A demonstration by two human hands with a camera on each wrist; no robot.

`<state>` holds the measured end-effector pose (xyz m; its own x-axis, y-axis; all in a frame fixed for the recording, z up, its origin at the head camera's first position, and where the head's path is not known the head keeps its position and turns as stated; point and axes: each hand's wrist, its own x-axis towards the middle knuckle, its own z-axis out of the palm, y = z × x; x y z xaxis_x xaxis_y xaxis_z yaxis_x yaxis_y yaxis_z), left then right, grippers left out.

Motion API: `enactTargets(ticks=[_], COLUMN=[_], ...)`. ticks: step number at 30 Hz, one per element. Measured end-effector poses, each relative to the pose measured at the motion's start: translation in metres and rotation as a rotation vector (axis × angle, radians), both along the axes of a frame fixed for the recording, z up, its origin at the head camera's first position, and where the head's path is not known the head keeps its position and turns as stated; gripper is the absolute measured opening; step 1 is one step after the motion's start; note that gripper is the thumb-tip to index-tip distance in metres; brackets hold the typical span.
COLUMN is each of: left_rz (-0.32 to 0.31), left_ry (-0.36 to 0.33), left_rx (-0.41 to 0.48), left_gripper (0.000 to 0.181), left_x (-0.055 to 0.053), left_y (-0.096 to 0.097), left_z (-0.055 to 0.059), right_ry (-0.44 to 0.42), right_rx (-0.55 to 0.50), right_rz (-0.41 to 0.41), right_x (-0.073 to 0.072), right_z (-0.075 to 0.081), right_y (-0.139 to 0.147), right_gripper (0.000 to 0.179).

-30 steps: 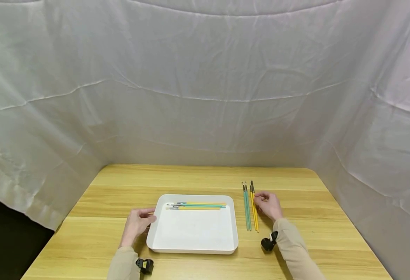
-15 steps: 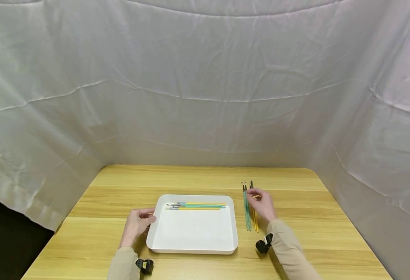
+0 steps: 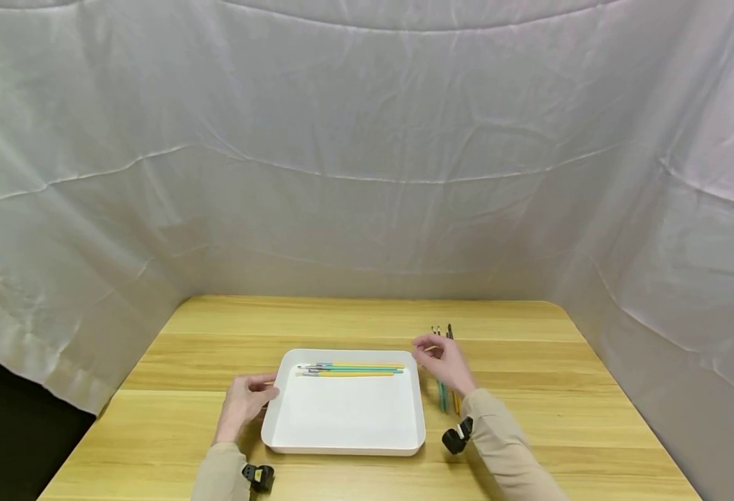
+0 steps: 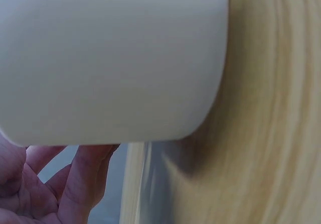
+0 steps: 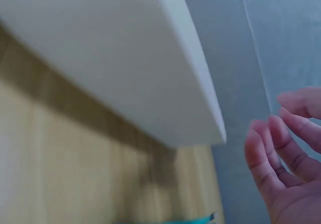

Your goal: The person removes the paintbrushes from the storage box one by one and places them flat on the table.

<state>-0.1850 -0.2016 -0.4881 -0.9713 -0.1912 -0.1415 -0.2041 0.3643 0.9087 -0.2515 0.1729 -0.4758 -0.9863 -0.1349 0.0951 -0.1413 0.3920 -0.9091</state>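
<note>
A white tray (image 3: 348,417) lies on the table with several yellow and green paintbrushes (image 3: 354,369) across its far part. My left hand (image 3: 246,405) holds its left edge, the thumb at the rim. Fingertips are hidden behind the tray wall (image 4: 115,68) in the left wrist view. Above the tray's far right corner is my right hand (image 3: 444,363), fingers loosely bent with nothing between them. In the right wrist view the right hand (image 5: 291,169) looks apart from the corner. Beneath it, more paintbrushes (image 3: 443,398) lie lengthwise to the tray's right, partly covered by the hand.
The wooden table (image 3: 548,390) extends to both sides of the tray and behind it. Grey-white curtain (image 3: 367,209) hangs along the back and sides. A small black camera (image 3: 457,437) sits on the right wrist, another camera (image 3: 259,478) on the left.
My right hand has moved left from the yellow paintbrushes, across the green ones, to the tray's far right corner. The left hand, tray and paintbrushes have stayed put.
</note>
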Motion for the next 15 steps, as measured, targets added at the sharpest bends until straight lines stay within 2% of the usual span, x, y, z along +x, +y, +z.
enactTargets(ticks=[8,15], left_rz=[0.002,0.002], left_ry=[-0.003,-0.004], left_rx=[0.011,0.015], left_gripper=[0.036,0.036], left_x=[0.0,-0.001], left_y=[0.0,0.0], left_z=[-0.001,-0.001], right_ry=[-0.004,0.049], right_rx=[0.005,0.102], right_rz=[0.126,0.197], right_x=[0.003,-0.001], right_z=[0.013,0.017], right_y=[-0.02,-0.035], right_gripper=[0.024,0.023])
